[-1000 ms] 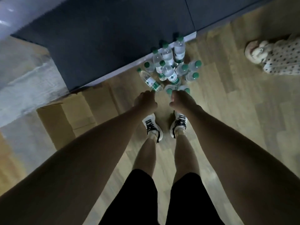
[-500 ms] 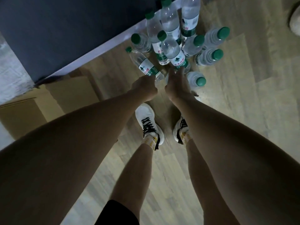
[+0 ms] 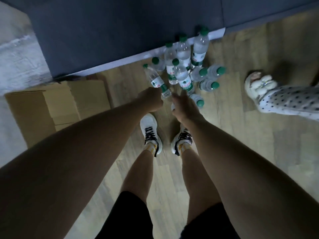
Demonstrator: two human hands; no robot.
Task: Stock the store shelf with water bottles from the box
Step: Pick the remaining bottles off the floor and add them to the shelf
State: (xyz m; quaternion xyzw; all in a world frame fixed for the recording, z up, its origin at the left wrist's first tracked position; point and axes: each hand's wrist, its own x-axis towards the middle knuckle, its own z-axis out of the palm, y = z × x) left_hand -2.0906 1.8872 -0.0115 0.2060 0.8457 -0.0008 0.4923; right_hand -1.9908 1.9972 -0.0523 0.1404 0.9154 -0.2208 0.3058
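Note:
Several clear water bottles with green caps (image 3: 198, 50) stand or lie on the wooden floor against a dark base with a white edge (image 3: 120, 63). My left hand (image 3: 151, 100) grips the bottom of one bottle (image 3: 156, 81), which tilts up and to the left. My right hand (image 3: 183, 105) holds the base of a second bottle (image 3: 183, 77), cap pointing away from me. Another bottle (image 3: 197, 100) lies just right of that hand.
A flattened cardboard box (image 3: 51, 107) lies on the floor to the left. Another person's foot in a light sandal (image 3: 257, 85) and a spotted trouser leg (image 3: 291, 102) stand at the right. My own feet in white trainers (image 3: 151, 133) are below my hands.
The camera has pulled back up from the bottles. Both hands have lifted a little, each still holding its bottle. The other person's foot has come back into view at the right.

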